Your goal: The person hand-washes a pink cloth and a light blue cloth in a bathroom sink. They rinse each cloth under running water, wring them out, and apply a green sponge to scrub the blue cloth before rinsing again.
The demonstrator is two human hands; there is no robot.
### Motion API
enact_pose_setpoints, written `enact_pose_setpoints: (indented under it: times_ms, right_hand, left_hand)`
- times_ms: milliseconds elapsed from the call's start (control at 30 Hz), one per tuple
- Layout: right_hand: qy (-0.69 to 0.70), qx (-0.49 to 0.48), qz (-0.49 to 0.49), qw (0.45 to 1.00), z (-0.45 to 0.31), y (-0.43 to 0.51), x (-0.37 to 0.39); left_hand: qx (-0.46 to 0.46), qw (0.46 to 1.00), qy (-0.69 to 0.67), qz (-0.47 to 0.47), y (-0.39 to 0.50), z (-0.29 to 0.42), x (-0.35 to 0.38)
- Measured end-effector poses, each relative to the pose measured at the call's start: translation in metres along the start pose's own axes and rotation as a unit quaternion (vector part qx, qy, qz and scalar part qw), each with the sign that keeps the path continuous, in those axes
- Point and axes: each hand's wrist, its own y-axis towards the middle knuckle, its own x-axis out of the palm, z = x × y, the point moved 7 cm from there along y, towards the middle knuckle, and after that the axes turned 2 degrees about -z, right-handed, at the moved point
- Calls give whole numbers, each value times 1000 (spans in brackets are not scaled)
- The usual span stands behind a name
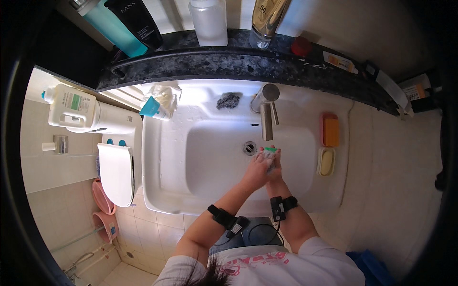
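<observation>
Over the right part of the white washbasin (222, 157), my left hand (256, 172) and my right hand (275, 173) are pressed together. Between them is a small foamy object (271, 149) with a bright green edge; fingers and white suds hide most of it, so its kind is unclear. My left hand lies across its near side, and my right hand holds it from below and the right. Just beyond my fingertips is the spout of the metal single-lever faucet (267, 121). No water stream shows. The drain (250, 148) lies left of my fingers.
On the right rim are an orange sponge (331, 132) and a yellow soap bar (326, 162) in a dish. A dark mesh scrubber (228, 100) lies behind the basin. A blue-capped tube (153, 108) sits at back left. Bottles line the dark stone shelf (214, 62); a toilet (116, 171) stands left.
</observation>
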Motion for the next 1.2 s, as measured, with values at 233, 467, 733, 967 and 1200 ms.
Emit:
enact_pose_setpoints:
  times_ms: [233,467,733,967,1200]
  right_hand:
    - [-75,71,35,994,14,-3,-2]
    - [-94,81,53,991,16,-1,-7]
    - [-51,36,-40,997,-9,0,10]
    - [-51,114,3,992,13,-9,8]
    - [-163,70,71,982,2,-11,8]
  left_hand:
    - [-107,992,-17,62,3,4,-15]
    - [-293,935,-197,-21,-8,-27,4]
    - [-49,989,-108,92,6,-7,-8]
    - [-175,977,29,119,-5,-4,-24]
    - [-250,948,-181,81,-11,-27,3]
